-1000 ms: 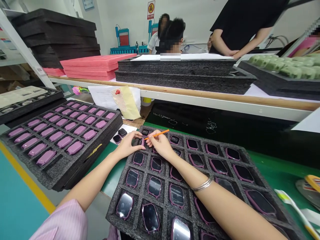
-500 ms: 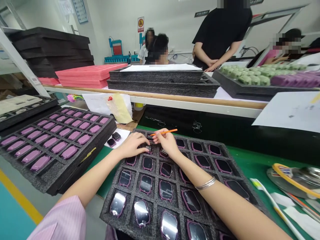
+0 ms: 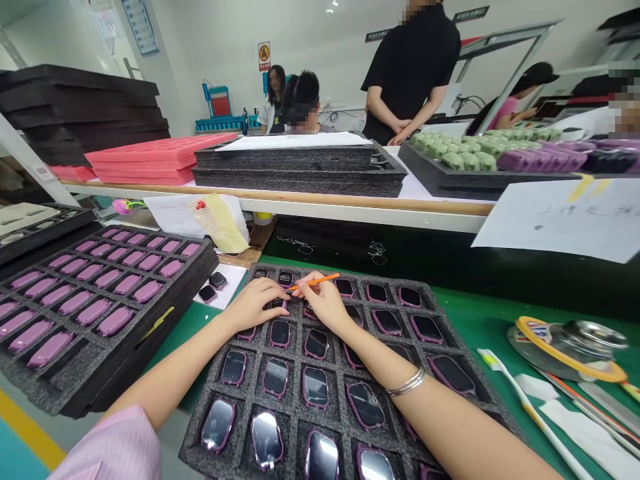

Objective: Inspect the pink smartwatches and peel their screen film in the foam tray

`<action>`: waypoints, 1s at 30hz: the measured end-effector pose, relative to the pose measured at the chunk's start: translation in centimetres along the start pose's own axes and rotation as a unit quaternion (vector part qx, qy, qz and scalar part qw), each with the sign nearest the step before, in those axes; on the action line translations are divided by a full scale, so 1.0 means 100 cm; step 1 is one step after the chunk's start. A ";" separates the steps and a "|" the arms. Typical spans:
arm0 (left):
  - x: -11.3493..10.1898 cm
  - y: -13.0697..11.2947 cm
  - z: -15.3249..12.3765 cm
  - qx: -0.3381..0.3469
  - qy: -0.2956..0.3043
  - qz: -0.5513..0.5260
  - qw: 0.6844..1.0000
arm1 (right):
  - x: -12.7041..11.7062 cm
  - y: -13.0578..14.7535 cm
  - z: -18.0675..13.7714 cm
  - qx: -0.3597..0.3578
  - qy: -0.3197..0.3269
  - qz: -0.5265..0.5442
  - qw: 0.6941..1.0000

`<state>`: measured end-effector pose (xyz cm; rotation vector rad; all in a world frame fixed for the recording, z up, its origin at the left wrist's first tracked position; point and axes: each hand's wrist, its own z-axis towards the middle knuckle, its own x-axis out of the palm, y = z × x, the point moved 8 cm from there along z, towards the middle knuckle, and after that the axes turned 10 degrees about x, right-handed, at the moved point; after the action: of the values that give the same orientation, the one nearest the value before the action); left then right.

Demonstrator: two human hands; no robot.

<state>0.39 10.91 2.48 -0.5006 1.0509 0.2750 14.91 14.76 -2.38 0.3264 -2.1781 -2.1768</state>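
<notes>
A black foam tray lies in front of me, its pockets filled with purple-rimmed, glossy black watch cases. Near the tray's far left corner my left hand rests with curled fingers on a small case, holding it in its pocket. My right hand sits just to the right, fingers pinched on a thin orange stick that points right and slightly up. A silver bangle circles my right wrist.
A second foam tray of purple cases lies at the left, two loose cases on white paper beside it. A metal dish with a yellow ring and a white brush lie at right. Stacked foam fills the shelf; people work behind it.
The view has tilted up and shifted, so the tray sits lower in frame. Both hands stay together at the tray's far left corner, with only small finger shifts.
</notes>
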 end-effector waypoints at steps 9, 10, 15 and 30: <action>0.000 0.006 -0.002 -0.036 -0.032 -0.038 0.998 | 0.001 0.009 -0.010 -0.012 0.008 -0.057 0.998; 0.000 0.008 -0.003 -0.047 -0.038 -0.041 0.997 | 0.002 0.009 -0.010 -0.012 0.009 -0.060 0.998; 0.002 0.014 -0.006 -0.080 -0.046 -0.053 0.994 | 0.005 0.008 -0.010 -0.013 0.017 -0.071 0.997; 0.035 -0.037 0.044 0.054 0.081 -0.049 0.994 | -0.057 -0.010 -0.011 0.008 -0.071 0.017 0.997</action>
<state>7.02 9.93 2.08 -0.4809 1.1879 0.0913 20.81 14.76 -2.68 0.1377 -2.2547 -2.2315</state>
